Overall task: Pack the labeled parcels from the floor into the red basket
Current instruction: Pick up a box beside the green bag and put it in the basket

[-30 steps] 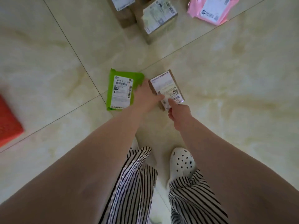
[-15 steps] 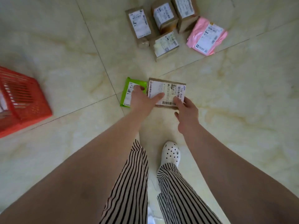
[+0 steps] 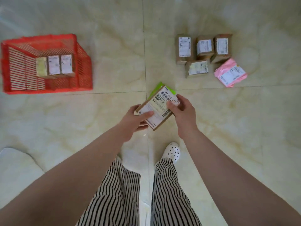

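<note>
I hold a brown cardboard parcel (image 3: 158, 108) with a white label in both hands, above the floor in front of me. My left hand (image 3: 132, 119) grips its near left end, thumb on the label. My right hand (image 3: 183, 111) grips its far right end. A green parcel (image 3: 157, 88) lies on the floor behind it, mostly hidden. The red basket (image 3: 83, 62) stands at the far left with three labeled parcels (image 3: 54, 65) inside. Several brown parcels (image 3: 203, 48) and a pink parcel (image 3: 230, 74) lie at the far right.
The floor is glossy cream tile. My striped trousers and a white perforated shoe (image 3: 173, 151) are below the hands. A white object (image 3: 14, 163) sits at the lower left edge.
Both hands lifted the brown parcel off the floor and turned it. The view pulled back and up, so the whole basket and the far parcels came into sight.
</note>
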The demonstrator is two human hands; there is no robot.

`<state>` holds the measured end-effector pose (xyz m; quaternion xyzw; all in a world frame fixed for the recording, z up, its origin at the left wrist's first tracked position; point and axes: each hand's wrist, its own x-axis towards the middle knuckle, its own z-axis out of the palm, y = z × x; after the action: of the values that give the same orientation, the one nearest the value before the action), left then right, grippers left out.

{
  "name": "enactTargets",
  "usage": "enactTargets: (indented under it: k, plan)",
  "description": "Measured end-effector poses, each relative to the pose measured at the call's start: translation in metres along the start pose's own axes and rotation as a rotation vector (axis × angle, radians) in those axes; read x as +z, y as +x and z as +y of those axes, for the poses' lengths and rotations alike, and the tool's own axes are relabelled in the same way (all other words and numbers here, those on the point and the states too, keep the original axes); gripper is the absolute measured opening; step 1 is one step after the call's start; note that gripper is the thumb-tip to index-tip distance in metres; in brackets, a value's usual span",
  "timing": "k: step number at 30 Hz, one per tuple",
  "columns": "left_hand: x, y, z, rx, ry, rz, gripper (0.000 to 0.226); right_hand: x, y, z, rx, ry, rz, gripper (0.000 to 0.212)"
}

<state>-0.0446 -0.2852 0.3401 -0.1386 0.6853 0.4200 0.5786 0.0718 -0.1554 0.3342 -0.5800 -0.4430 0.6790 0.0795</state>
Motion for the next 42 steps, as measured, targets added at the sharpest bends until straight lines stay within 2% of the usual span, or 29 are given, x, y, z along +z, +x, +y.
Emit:
enactTargets:
  k: [2, 5, 7, 9, 13, 16, 20, 26, 31, 33, 36, 38, 42]
  plan:
    - [-0.007, 0.002, -0.010, 0.016, -0.151, 0.022, 0.067, 0.026, -0.008, 0.006, 0.079, 0.016, 0.021, 0.059]
    - [-0.022, 0.010, -0.024, 0.023, -0.326, 0.034, 0.082, 0.062, -0.019, 0.015, 0.232, 0.138, -0.106, 0.044]
    - [-0.043, 0.009, -0.028, 0.034, -0.385, 0.028, 0.089, 0.085, -0.025, 0.023, 0.230, 0.103, -0.154, 0.040]
    - [-0.073, 0.007, -0.030, 0.045, -0.395, 0.017, 0.084, 0.110, -0.032, 0.029, 0.203, 0.065, -0.166, 0.040]
    - [-0.149, -0.007, -0.030, 0.037, -0.317, 0.022, 0.055, 0.171, -0.054, 0.033, 0.174, 0.017, -0.185, 0.045]
    - [-0.213, -0.023, -0.025, 0.082, -0.237, 0.069, 0.053, 0.228, -0.078, 0.031, 0.200, -0.016, -0.195, 0.046]
    - [-0.296, -0.045, -0.015, 0.118, -0.264, 0.155, 0.048, 0.310, -0.110, 0.027, 0.232, -0.072, -0.278, 0.046]
    - [-0.409, -0.067, 0.002, 0.137, -0.317, 0.287, 0.072, 0.424, -0.141, 0.024, 0.259, -0.170, -0.430, 0.044]
    - [-0.469, -0.058, 0.014, 0.143, -0.390, 0.341, 0.056, 0.497, -0.132, 0.025, 0.232, -0.237, -0.452, 0.057]
    - [-0.486, -0.048, 0.022, 0.138, -0.407, 0.382, 0.064, 0.520, -0.123, 0.021, 0.228, -0.260, -0.447, 0.058]
    - [-0.505, -0.034, 0.043, 0.142, -0.405, 0.431, 0.075, 0.553, -0.108, 0.010, 0.247, -0.258, -0.429, 0.048]
    - [-0.519, -0.024, 0.060, 0.145, -0.407, 0.459, 0.064, 0.575, -0.096, 0.002, 0.260, -0.278, -0.433, 0.044]
    - [-0.552, 0.004, 0.092, 0.142, -0.429, 0.511, 0.039, 0.625, -0.069, -0.017, 0.286, -0.289, -0.440, 0.055]
